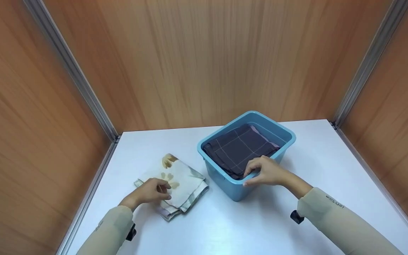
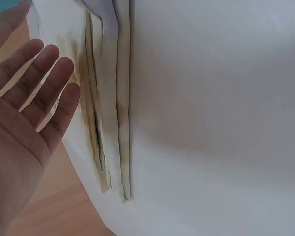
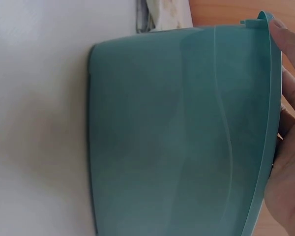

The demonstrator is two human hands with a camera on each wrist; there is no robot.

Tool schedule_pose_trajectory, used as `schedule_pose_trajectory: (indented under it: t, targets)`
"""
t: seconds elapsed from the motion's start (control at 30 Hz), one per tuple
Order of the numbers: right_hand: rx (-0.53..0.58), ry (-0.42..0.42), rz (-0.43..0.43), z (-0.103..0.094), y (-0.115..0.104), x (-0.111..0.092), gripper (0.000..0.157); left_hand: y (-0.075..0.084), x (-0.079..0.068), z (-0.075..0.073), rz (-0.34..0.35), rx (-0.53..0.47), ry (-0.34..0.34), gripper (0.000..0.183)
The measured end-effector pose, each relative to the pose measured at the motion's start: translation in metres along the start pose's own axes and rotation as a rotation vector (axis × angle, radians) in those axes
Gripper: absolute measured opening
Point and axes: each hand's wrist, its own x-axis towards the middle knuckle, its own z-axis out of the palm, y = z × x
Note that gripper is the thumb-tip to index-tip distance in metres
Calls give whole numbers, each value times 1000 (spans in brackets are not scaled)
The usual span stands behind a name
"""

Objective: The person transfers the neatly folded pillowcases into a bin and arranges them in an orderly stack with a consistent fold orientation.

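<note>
A light blue plastic bin [image 1: 221,179] stands on the white table, with a dark folded cloth [image 1: 239,145] marked by thin pale lines inside it. My right hand [image 1: 266,171] holds the bin's near rim, thumb on the outer side and fingers reaching over the inner side. In the right wrist view the thumb [image 3: 287,44] lies at the rim's corner. To the left of the bin is a folded cream cloth [image 1: 186,180] with a flower print. Over its left part is my left hand [image 1: 151,191], fingers loosely bent with nothing in them; the left wrist view shows the palm [image 2: 17,147] beside the cloth's layered folds.
Wood-grain panels [image 1: 204,63] rise behind the table and on both sides, joined by grey metal corner posts [image 1: 80,78]. White tabletop [image 1: 218,230] shows in front of the bin and the cream cloth. A lilac piece of fabric [image 1: 260,134] peeks out beside the dark cloth.
</note>
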Motion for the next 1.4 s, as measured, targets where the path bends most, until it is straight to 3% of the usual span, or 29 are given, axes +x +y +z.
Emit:
schedule_pose_trajectory:
  t: [0.43,0.7,1.1,1.4]
  targets:
    - [8,-11,36,1,1,0,21,-25,12,-31,-101,-3,159,38]
    - [2,-8,28,1,1,0,21,-33,22,-45,-211,-7,224,45]
    - [2,-4,22,0,-1,0,20,-51,30,-41,-302,19,289,53]
    - [-3,-15,33,-1,-1,0,21,-59,37,-33,-373,59,238,76]
